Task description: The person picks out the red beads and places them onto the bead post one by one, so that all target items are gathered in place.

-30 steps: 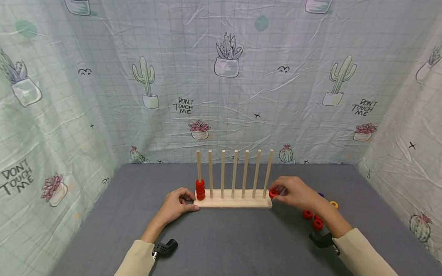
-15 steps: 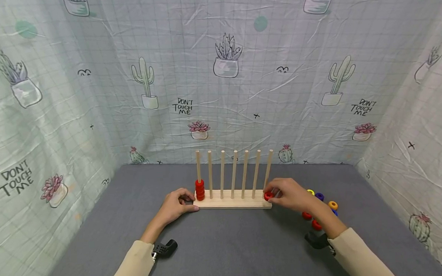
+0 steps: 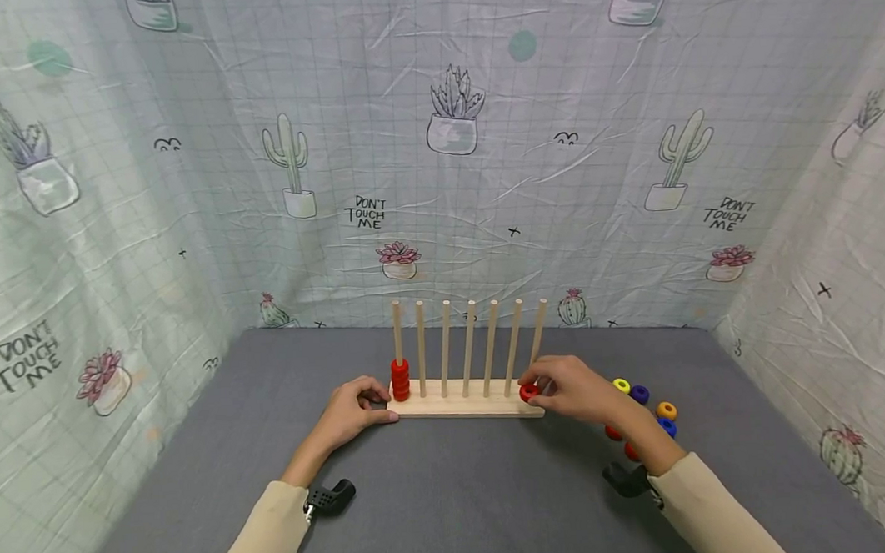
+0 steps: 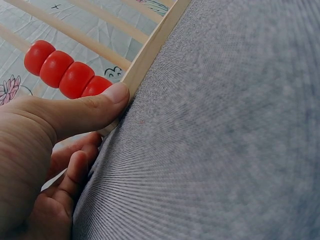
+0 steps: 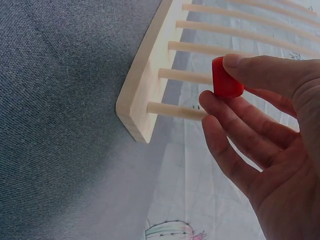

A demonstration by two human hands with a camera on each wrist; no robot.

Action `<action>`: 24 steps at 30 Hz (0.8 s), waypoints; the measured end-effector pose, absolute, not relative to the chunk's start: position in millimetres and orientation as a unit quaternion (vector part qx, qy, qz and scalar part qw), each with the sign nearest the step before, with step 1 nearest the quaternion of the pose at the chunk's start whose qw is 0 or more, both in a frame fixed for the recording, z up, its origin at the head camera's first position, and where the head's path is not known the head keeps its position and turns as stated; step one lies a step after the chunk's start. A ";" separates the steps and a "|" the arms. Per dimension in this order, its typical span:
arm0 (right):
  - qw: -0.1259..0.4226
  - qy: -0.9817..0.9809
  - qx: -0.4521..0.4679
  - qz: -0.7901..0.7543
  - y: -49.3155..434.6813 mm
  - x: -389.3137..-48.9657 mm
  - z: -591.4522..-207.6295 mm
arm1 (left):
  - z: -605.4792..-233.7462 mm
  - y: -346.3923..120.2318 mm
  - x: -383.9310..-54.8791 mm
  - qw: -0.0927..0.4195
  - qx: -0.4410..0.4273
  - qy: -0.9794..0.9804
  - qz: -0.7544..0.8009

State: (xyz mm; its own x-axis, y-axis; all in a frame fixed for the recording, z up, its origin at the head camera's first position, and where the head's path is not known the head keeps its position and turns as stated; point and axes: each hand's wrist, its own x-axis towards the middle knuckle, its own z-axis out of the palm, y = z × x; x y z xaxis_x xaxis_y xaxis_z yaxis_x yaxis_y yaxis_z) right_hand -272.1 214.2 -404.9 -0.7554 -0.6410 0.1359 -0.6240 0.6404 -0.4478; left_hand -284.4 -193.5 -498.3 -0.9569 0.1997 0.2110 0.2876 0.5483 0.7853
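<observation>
A wooden peg rack (image 3: 457, 408) stands on the grey cloth, with a row of several upright pegs. Its leftmost peg carries a stack of several red beads (image 3: 400, 381), close up in the left wrist view beside the thumb. My left hand (image 3: 350, 412) grips the left end of the base, thumb along the front edge. Between thumb and fingertips, my right hand (image 3: 574, 389) pinches one more red bead (image 5: 226, 82). That bead is in front of the pegs near the rack's right end, off any peg. The right wrist view shows bare pegs beyond it.
Loose beads lie to the right of the rack: a yellow bead (image 3: 622, 385), a purple bead (image 3: 640, 394), an orange bead (image 3: 666, 410), blue ones (image 3: 666, 427) and red ones (image 3: 613, 432) partly behind the right forearm. A patterned curtain (image 3: 407, 170) surrounds the table.
My right hand has moved left with the red bead, from the rack's right end to over its base, uncovering more loose beads. The left hand stays where it was.
</observation>
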 end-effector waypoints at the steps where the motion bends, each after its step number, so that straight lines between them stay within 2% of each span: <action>1: 0.018 0.905 -0.350 -0.240 213.6 -272.2 -404.5 | -498.5 -193.7 -284.5 0.050 -0.139 -0.879 -0.454; 24: 0.010 0.902 -0.370 -0.222 195.5 -273.1 -396.7 | -499.1 -194.2 -285.1 0.052 -0.143 -0.876 -0.457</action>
